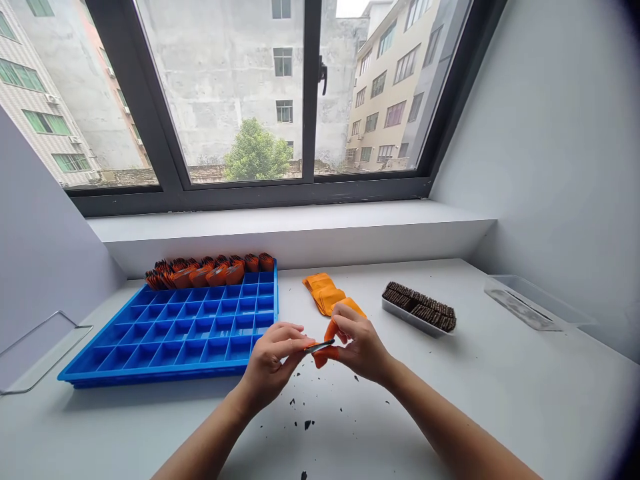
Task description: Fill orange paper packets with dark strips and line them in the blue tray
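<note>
Between my two hands is a small thin flat piece (320,347) with a dark edge and a pale, shiny face; its exact kind is hard to tell. My left hand (274,357) pinches its left end between thumb and fingers. On the right end, my right hand (360,341) has its thumb and index finger closed, with orange coverings like finger cots over their tips. Just beyond the hands lies a fanned stack of flat orange packets (325,293). To the right, a grey metal tin (415,318) holds rows of thin dark brown pieces (423,305).
At left stands a blue compartment tray (170,373), its back rows packed with orange-and-black pieces (215,272). Black crumbs (308,425) are scattered on the white table (400,427). A clear plastic container (530,307) sits far right; a bent metal wire frame (45,373) is far left.
</note>
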Tool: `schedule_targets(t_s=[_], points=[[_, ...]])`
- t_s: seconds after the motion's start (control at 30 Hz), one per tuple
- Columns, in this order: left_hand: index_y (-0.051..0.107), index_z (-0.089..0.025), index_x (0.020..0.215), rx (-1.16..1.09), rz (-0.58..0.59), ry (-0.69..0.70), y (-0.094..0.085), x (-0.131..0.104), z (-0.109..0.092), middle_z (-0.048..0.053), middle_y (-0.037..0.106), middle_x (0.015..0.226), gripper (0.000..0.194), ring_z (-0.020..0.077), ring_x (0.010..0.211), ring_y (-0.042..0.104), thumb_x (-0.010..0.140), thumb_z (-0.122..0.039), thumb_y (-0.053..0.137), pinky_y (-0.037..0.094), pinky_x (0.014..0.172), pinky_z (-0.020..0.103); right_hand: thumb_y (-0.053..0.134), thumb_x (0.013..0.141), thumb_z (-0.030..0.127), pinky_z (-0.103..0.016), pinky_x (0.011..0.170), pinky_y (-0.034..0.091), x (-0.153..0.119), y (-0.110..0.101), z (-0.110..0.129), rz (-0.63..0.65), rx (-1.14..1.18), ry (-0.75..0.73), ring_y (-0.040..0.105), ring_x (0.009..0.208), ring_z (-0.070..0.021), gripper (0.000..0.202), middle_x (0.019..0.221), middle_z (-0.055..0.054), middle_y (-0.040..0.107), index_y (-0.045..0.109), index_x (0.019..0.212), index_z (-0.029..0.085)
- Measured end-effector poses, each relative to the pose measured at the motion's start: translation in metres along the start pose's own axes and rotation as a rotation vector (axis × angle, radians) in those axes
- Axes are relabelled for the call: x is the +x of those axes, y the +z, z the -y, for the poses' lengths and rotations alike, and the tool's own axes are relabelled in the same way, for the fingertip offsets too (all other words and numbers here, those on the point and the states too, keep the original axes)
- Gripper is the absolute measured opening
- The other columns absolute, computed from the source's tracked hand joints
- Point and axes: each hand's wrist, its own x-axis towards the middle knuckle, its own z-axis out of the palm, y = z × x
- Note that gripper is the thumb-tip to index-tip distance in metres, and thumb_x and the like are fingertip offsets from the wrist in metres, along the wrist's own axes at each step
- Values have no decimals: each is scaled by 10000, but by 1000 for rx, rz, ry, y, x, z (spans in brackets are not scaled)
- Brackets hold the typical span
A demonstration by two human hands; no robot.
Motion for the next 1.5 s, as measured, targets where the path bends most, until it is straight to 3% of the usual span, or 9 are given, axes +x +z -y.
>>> schedule_targets(t_s=[0.17, 0.27, 0.37, 0.47, 0.63, 0.8, 1.03, 1.27, 1.5], points=[[818, -314, 1241, 132, -44, 7, -4, 0, 3, 71, 819, 1024, 294, 280, 1130, 732, 1074, -153, 637, 626, 1023, 523, 703, 937, 736, -320, 645, 453, 11, -60, -27, 101, -239, 109, 509, 685, -164, 493, 875, -33, 585, 771, 1052, 261], [807, -312, 1239, 197, -33, 1, -6, 1, 5, 69, 815, 1038, 300, 266, 1062, 707, 1090, -152, 603, 629, 967, 499, 585, 1003, 695, -331, 619, 426, 7, -111, -56, 1, -562, 346, 533, 681, -162, 454, 1047, -71, 649, 784, 1007, 288], [794, -303, 1248, 219, -1, -1, -4, 2, 5, 73, 808, 1047, 314, 257, 1020, 682, 1108, -145, 561, 622, 933, 487, 614, 936, 713, -341, 577, 392, -8, -156, -87, 96, -731, 575, 526, 646, -162, 447, 1132, -81, 666, 809, 1065, 332], [763, -291, 1288, 231, -3, 32, -1, 2, 4, 73, 803, 1058, 308, 255, 1020, 664, 1102, -133, 575, 618, 912, 472, 631, 917, 694, -349, 572, 383, -20, -181, -107, 152, -772, 735, 554, 679, -176, 441, 1185, -87, 683, 823, 1110, 346], [739, -291, 1292, 265, -1, 78, -1, 2, 3, 50, 797, 1060, 324, 247, 1039, 638, 1070, -88, 618, 613, 933, 449, 697, 874, 557, -345, 603, 424, -15, -180, -111, 231, -761, 799, 625, 755, -199, 310, 1206, -49, 706, 831, 1090, 378], [744, -286, 1278, 287, -21, 80, -3, 1, 2, 58, 799, 1068, 329, 262, 1061, 645, 1066, -75, 608, 615, 947, 472, 734, 821, 538, -339, 600, 455, -6, -170, -106, 305, -714, 851, 672, 793, -225, 323, 1206, -46, 721, 840, 1084, 384], [750, -291, 1273, 300, -38, 87, -5, 2, -1, 52, 806, 1060, 333, 267, 1040, 664, 1048, -76, 631, 619, 945, 473, 730, 842, 562, -336, 597, 468, -20, -180, -112, 272, -721, 833, 678, 799, -235, 301, 1212, -49, 739, 835, 1059, 381], [750, -297, 1265, 304, -45, 93, -4, 2, -1, 54, 806, 1058, 329, 274, 1033, 664, 1040, -80, 649, 611, 948, 480, 717, 863, 606, -332, 617, 478, -24, -176, -119, 248, -718, 851, 693, 874, -241, 311, 1183, -51, 732, 833, 996, 351], [736, -283, 1266, 326, -65, 96, -6, 3, 0, 49, 802, 1047, 318, 266, 1051, 650, 1035, -77, 664, 613, 927, 445, 677, 888, 644, -346, 651, 505, -31, -183, -116, 184, -606, 808, 668, 823, -225, 376, 1108, -67, 709, 814, 1053, 335]])
